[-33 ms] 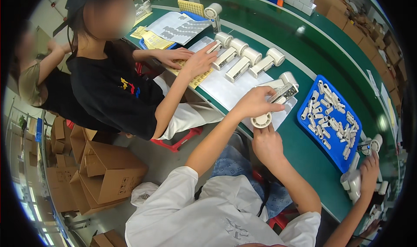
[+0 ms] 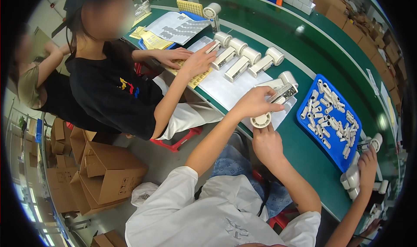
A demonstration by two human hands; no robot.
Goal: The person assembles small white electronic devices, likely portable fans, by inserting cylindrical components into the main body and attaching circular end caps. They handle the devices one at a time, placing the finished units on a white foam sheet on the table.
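Currently, the white fan point(image 2: 282, 100) is held over the near edge of the worktop point(image 2: 299, 156). Its handle is gripped by the left hand point(image 2: 256, 101); the round head point(image 2: 261, 121) is pinched by the right hand's point(image 2: 267, 144) closed grip. The join is hidden, so one piece is only presumed. The handle should be held firm, the head steadied by its rim with light, even force; pressing on the dark panel point(image 2: 286, 91) is best avoided. Containers: the blue tray point(image 2: 332, 151) at right is spread with small white parts point(image 2: 349, 134); the far blue tray point(image 2: 196, 16) is largely covered by papers point(image 2: 182, 27). Below left, cardboard boxes point(image 2: 121, 181) are stood open, contents not made out.
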